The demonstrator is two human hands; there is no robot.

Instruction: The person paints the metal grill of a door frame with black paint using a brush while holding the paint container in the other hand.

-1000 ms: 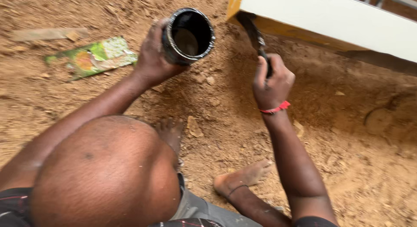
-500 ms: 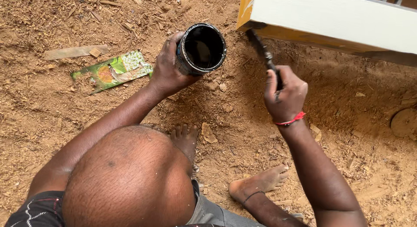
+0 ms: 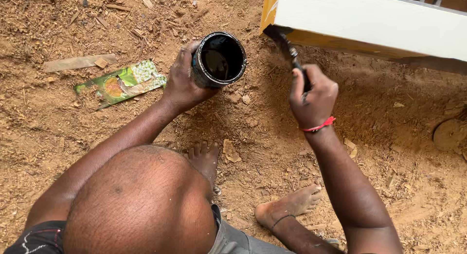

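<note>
Two hands raised: left hand (image 3: 181,81) fingers wrap black tin (image 3: 219,59); right hand (image 3: 314,96) fingers grip brush (image 3: 288,45)

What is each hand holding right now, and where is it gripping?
The left hand grips the black can around its side. The right hand holds the paintbrush by its handle, bristles against the white board.

There is one camera, and it sits high up and looks almost straight down. It is close: the person's head (image 3: 138,200) fills the low left part of the picture, at about 7 o'clock. The sandy ground (image 3: 63,137) spreads all around. The far end of the view, at 12 to 2 o'clock, reaches a white board (image 3: 369,20). There is no second view to share with.
</note>
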